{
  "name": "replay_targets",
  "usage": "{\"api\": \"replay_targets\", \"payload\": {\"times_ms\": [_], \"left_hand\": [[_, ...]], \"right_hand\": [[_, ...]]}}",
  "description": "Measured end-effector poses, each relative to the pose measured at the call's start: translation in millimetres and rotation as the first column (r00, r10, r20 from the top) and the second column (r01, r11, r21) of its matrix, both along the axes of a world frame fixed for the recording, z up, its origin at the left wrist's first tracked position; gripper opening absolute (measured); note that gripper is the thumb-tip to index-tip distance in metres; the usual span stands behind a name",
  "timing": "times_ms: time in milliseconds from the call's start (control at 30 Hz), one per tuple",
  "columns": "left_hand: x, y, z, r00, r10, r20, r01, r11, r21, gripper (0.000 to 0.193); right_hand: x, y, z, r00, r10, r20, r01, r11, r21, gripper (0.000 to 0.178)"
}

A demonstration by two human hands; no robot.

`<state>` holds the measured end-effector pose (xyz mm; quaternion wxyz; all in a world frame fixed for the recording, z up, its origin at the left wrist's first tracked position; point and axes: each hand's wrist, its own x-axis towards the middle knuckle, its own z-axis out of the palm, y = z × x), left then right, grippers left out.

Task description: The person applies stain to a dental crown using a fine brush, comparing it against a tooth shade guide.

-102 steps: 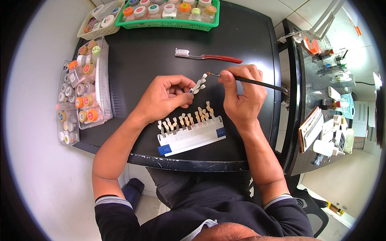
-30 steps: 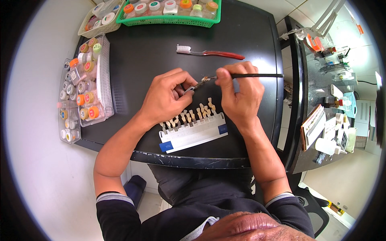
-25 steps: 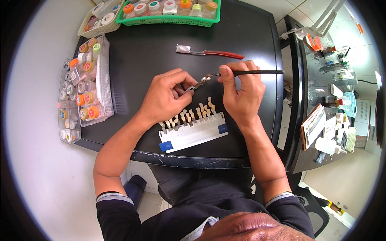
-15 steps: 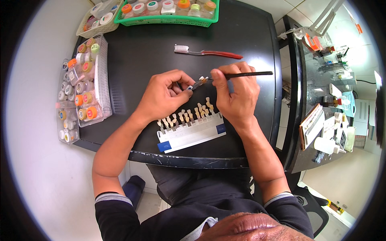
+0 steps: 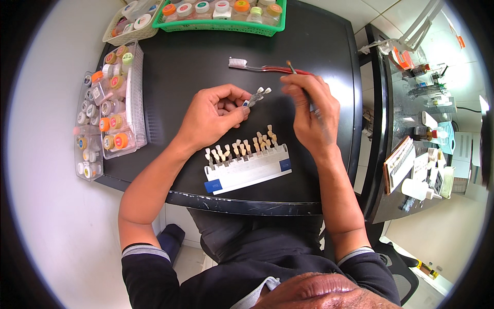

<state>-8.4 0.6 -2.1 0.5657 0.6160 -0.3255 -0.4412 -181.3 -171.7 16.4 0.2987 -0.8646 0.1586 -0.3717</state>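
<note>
My left hand (image 5: 211, 118) is closed, its thumb and fingers pinching a small cluster of dental shade tabs (image 5: 259, 95) with white tooth-shaped tips. To the right, my right hand (image 5: 318, 116) grips a thin paintbrush (image 5: 291, 67), its tip pointing up and away from the tabs. The brush's handle runs through the hand and is partly hidden and blurred. Below both hands lies a white shade guide holder (image 5: 252, 176) with blue ends, and a row of tooth-coloured tabs (image 5: 246, 147) stands along its far edge. Beyond my hands lies a red-handled toothbrush (image 5: 239, 63), its handle partly behind the right hand.
A green basket (image 5: 226, 26) of capped jars stands at the table's far edge, beside a cream basket (image 5: 131, 33). Clear trays (image 5: 136, 98) full of jars line the left side. A side counter (image 5: 383, 206) on the right carries bottles and a ring-bound pad (image 5: 398, 165).
My right hand has drawn back to the right, away from the tabs, and the brush has turned so its tip points upward. The left hand still pinches the tabs.
</note>
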Motion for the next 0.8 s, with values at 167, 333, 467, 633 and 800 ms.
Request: {"api": "replay_targets", "payload": {"times_ms": [167, 333, 467, 633, 800], "left_hand": [[0, 1, 1, 0.999, 0.013, -0.034, -0.015, 0.998, -0.061, 0.024], [2, 3, -4, 0.996, -0.086, 0.031, 0.087, 0.996, -0.032, 0.025], [-1, 3, -1, 0.995, -0.096, 0.010, 0.096, 0.995, -0.023, 0.025], [0, 6, 0, 0.982, -0.172, -0.083, 0.168, 0.985, -0.050, 0.024], [-2, 6, 7, 0.971, -0.215, -0.102, 0.214, 0.977, -0.027, 0.020]], "right_hand": [[3, 1, -4, 0.994, 0.040, -0.098, -0.049, 0.995, -0.088, 0.014], [4, 0, -7, 0.996, 0.059, -0.062, -0.066, 0.989, -0.129, 0.011], [6, 2, -8, 0.997, 0.054, -0.056, -0.060, 0.990, -0.125, 0.011], [8, 7, -10, 0.999, 0.036, -0.039, -0.039, 0.996, -0.076, 0.010], [8, 12, -10, 0.998, 0.032, -0.047, -0.035, 0.997, -0.072, 0.012]]}}
